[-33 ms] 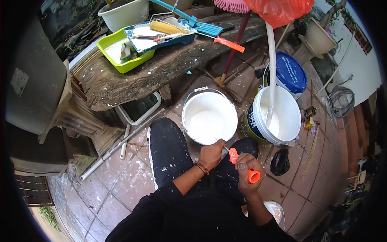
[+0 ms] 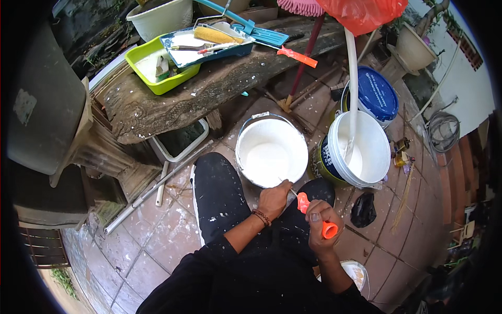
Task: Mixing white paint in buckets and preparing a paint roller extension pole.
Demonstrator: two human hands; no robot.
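My right hand is wrapped round the bright orange handle of what looks like a paint roller frame. Its thin metal rod runs up and left to my left hand, whose fingers are closed at the rod's far end. That end is hidden by the hand, so I see no roller sleeve. Just beyond my left fingertips is the near rim of a white bucket, with white paint inside. The bucket stands on the floor before my knees.
To the right, a tall paint pail holds a pale pole; behind it is a blue-lidded pail. A weathered wooden bench bears a green tray and a blue paint tray. A black bag lies on the tiles.
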